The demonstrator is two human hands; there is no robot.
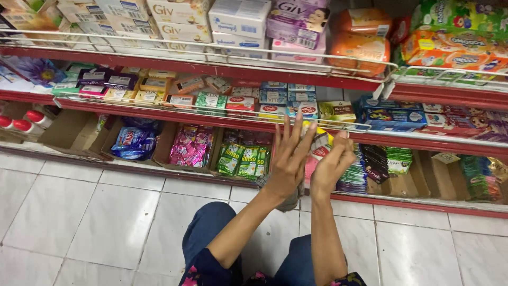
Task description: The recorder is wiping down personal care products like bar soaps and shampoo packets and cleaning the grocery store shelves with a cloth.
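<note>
a: count of hands at frame centre?
b: two. left hand [290,159] fingers spread wide, holding nothing; right hand [332,164] curled on a sachet [320,145], mostly hidden.
a: shelves?
b: three red shelves [211,114]; ends cut off.

- The left hand [288,159] and right hand [332,165] cover the packets just behind them on the bottom shelf [370,198]; what the right hand's curled fingers hold cannot be told
- Above that shelf, the top row of boxes [180,16] is cut by the upper edge
- Left of it, red-capped bottles [24,121] run off frame
</note>
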